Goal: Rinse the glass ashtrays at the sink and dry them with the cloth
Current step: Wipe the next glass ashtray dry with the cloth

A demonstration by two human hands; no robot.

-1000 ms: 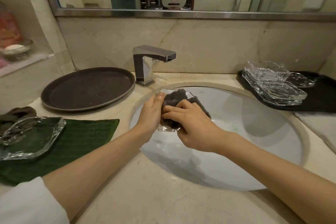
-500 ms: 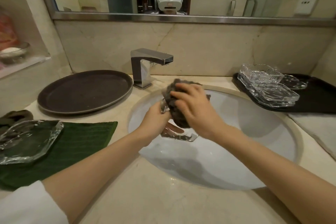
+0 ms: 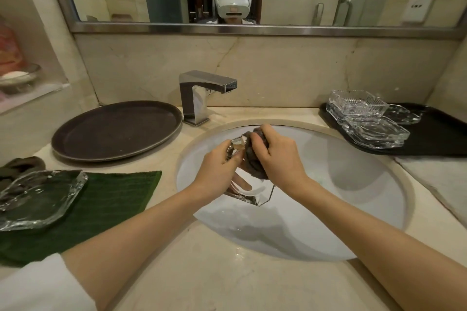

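Over the white sink basin (image 3: 353, 184), my left hand (image 3: 217, 171) grips a clear glass ashtray (image 3: 255, 190), tilted on edge with its lower corner pointing down. My right hand (image 3: 280, 156) holds a bunched dark grey cloth (image 3: 252, 156) pressed against the ashtray's upper face. Another glass ashtray (image 3: 38, 197) lies on a green towel (image 3: 108, 199) at the left. Several more glass ashtrays (image 3: 366, 121) are stacked on a black tray (image 3: 434, 139) at the right.
A chrome faucet (image 3: 202, 93) stands behind the basin, no water running. A round dark tray (image 3: 116, 129) sits at the back left. A crumpled dark cloth (image 3: 22, 165) lies at the far left. A grey mat (image 3: 439, 179) covers the right counter.
The ashtray has turned from lying nearly flat to standing on edge. My right hand moved the cloth up over its upper part, while my left hand shifted its grip along the left rim.
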